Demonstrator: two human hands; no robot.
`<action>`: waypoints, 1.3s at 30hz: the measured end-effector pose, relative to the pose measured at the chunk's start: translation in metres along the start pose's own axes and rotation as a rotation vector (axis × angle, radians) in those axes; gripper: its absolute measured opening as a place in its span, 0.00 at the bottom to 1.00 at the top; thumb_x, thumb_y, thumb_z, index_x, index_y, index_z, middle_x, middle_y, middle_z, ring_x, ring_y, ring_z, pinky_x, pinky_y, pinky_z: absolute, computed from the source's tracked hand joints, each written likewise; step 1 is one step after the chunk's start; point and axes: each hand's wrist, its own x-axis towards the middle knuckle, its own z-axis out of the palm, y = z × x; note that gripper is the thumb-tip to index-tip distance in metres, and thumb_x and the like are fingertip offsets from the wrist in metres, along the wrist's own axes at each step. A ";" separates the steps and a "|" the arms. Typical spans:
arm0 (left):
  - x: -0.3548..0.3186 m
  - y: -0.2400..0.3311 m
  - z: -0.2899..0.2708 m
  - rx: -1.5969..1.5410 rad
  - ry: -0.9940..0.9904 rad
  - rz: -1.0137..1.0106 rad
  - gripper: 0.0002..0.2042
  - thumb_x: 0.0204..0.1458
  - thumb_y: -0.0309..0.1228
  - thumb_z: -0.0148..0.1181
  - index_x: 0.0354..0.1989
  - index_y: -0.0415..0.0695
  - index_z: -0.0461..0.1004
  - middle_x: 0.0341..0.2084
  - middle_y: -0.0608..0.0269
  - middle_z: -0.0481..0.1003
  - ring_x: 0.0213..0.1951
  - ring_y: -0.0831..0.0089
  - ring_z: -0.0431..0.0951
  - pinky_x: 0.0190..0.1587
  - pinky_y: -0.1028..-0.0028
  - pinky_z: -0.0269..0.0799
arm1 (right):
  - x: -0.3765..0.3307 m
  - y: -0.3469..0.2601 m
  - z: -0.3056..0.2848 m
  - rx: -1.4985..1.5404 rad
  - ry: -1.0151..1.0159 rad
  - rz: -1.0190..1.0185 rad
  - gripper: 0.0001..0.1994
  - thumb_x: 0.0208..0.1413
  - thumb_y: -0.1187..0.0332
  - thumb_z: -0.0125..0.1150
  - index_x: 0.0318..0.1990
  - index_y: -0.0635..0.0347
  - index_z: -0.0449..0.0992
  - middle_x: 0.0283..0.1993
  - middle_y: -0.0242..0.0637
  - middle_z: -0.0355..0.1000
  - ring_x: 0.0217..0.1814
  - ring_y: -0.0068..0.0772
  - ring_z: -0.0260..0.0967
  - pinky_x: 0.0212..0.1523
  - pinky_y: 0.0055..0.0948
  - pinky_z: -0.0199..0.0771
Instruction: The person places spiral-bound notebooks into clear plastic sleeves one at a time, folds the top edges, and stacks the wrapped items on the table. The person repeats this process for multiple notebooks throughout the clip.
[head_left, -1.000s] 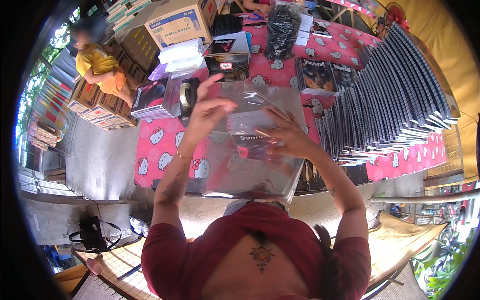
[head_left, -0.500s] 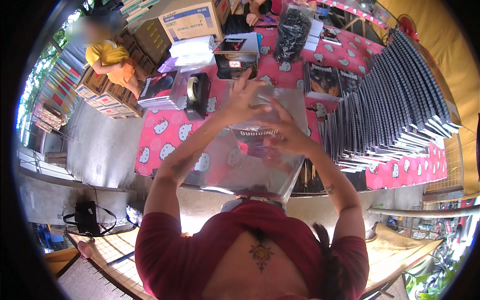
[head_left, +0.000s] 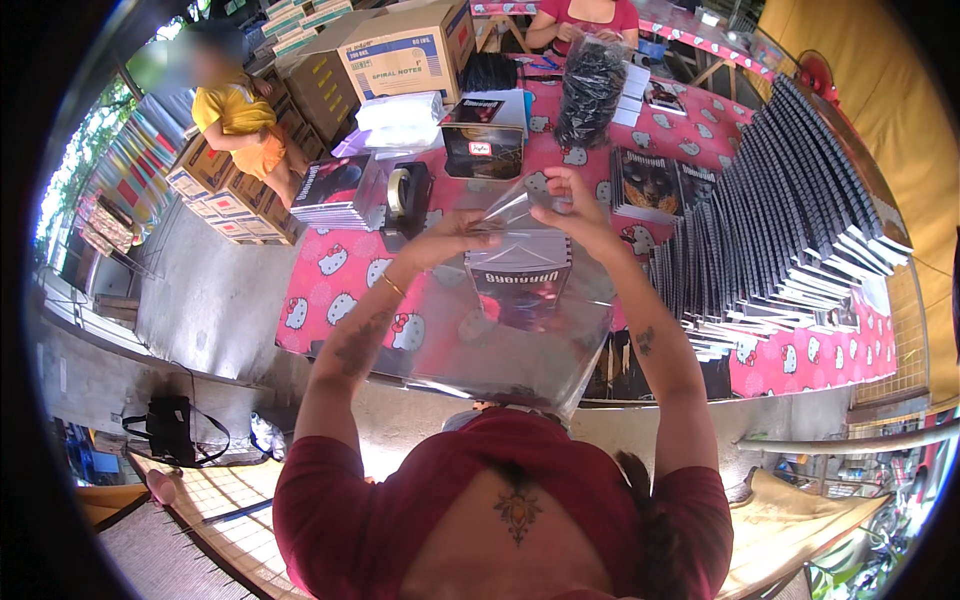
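Note:
A stack of dark-covered notebooks lies in front of me on a large clear plastic sheet, which hangs over the table's near edge. At the stack's far left corner, my left hand is closed on a fold of this plastic. My right hand pinches the plastic at the far right corner, some fingers raised. Between both hands the film stands up in a glossy crease above the stack's far end. A black tape dispenser with a roll of tape stands left of my left hand.
Spiral-bound notebooks stand in a long row at right. More notebook piles flank the work area. Behind are an open box, a bag of black coils and a carton. One person is at left, another across the table.
Both hands were spread over the plastic with fingers apart; now they have moved apart and closed on it, lifting a crease. The stack beneath shows more fully. My view has shifted slightly.

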 end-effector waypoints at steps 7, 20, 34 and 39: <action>0.000 -0.020 -0.004 -0.121 -0.047 0.068 0.22 0.56 0.29 0.63 0.59 0.38 0.70 0.52 0.63 0.74 0.53 0.78 0.71 0.57 0.74 0.67 | 0.003 0.022 -0.017 0.194 -0.650 0.095 0.37 0.47 0.58 0.74 0.63 0.51 0.60 0.63 0.48 0.65 0.69 0.37 0.59 0.67 0.37 0.57; -0.046 0.019 0.041 0.809 0.288 0.585 0.17 0.45 0.33 0.70 0.43 0.42 0.78 0.37 0.54 0.77 0.41 0.59 0.77 0.42 0.62 0.72 | -0.054 -0.019 0.004 -0.500 -0.249 -0.421 0.17 0.44 0.68 0.72 0.42 0.63 0.75 0.40 0.43 0.72 0.43 0.46 0.69 0.45 0.41 0.68; 0.013 0.016 0.007 0.685 0.026 0.116 0.25 0.46 0.48 0.69 0.38 0.35 0.75 0.30 0.53 0.78 0.33 0.62 0.79 0.37 0.66 0.71 | 0.008 0.024 -0.009 -0.120 -0.501 0.002 0.27 0.45 0.62 0.74 0.51 0.60 0.71 0.42 0.39 0.75 0.45 0.33 0.73 0.48 0.32 0.70; 0.050 -0.011 -0.023 0.218 -0.298 -0.100 0.23 0.51 0.47 0.67 0.38 0.35 0.77 0.33 0.64 0.78 0.34 0.72 0.77 0.37 0.74 0.70 | 0.006 0.026 -0.007 0.158 -0.510 0.217 0.23 0.52 0.67 0.70 0.53 0.66 0.70 0.42 0.35 0.75 0.46 0.25 0.72 0.47 0.25 0.71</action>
